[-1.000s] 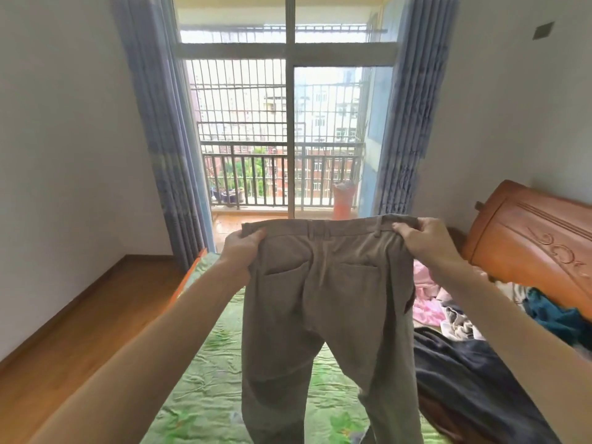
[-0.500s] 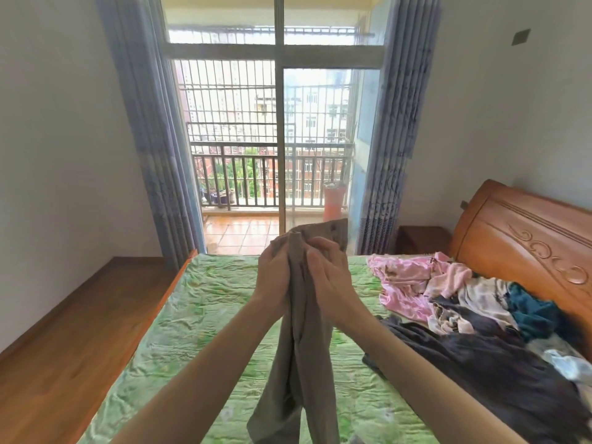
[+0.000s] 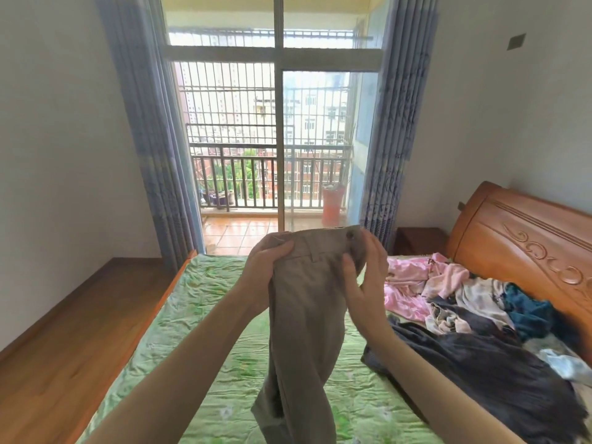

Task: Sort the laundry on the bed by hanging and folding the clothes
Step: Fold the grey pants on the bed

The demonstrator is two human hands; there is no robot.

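Bed point(image 3: 224, 354): it carries everything; the green sheet lies bare along the left edge and the middle, which I judge is kept free as the folding space.
Headboard point(image 3: 525, 238): carved wood at the right end of the bed, with the unsorted clothes heaped against it.
Laundry pile point(image 3: 480, 322): a dark garment spreads toward the near right corner, a pink one lies toward the far edge, pale and teal pieces sit between; none of it looks folded yet, so most of the task remains.
Trousers point(image 3: 307, 315): grey-brown, held in the air above the middle of the bed, folded lengthwise with one leg over the other (the button shows at the top right corner), so the legs hang straight and line up under their own weight.
Left hand point(image 3: 266, 267): closed around the left end of the waistband, fingers curled over the cloth, bearing the weight.
Right hand point(image 3: 368, 277): thumb pressed on the front of the waistband, fingers loosely extended behind its right end, seemingly squaring the two halves.
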